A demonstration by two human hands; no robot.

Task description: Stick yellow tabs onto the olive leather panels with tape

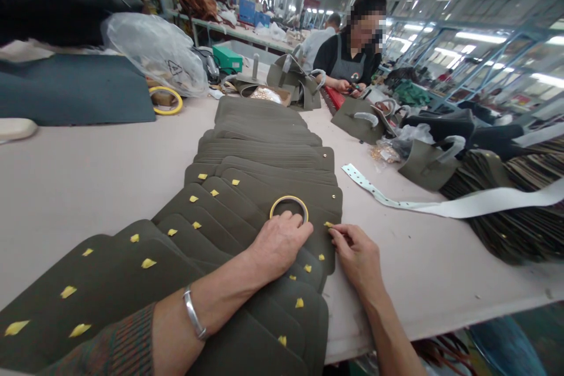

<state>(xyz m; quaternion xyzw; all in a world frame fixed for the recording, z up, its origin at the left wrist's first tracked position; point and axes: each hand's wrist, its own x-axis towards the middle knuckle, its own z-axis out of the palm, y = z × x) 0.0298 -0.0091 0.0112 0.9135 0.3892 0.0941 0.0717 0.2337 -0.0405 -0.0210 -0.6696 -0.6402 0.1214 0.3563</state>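
My left hand (282, 242) is closed around the near side of a roll of yellow tape (289, 198). It rests over overlapping dark olive panels (259, 188), which look like leather and are fanned out across the table. My right hand (359, 255) pinches a small piece of yellow tape (328, 224) between thumb and forefinger at the panels' right edge. Several more yellow tape pieces (148, 263) are stuck along both sides of the panels. A small metal stud (333, 196) shows on a panel just beyond my right fingers.
A white perforated strip (405, 205) lies on the right, near stacked dark panels (506, 205). At the left back are a dark sheet (74, 91), another yellow tape roll (178, 104) and a plastic bag (154, 50). Across the table a co-worker (352, 53) stands behind olive bag parts (291, 79).
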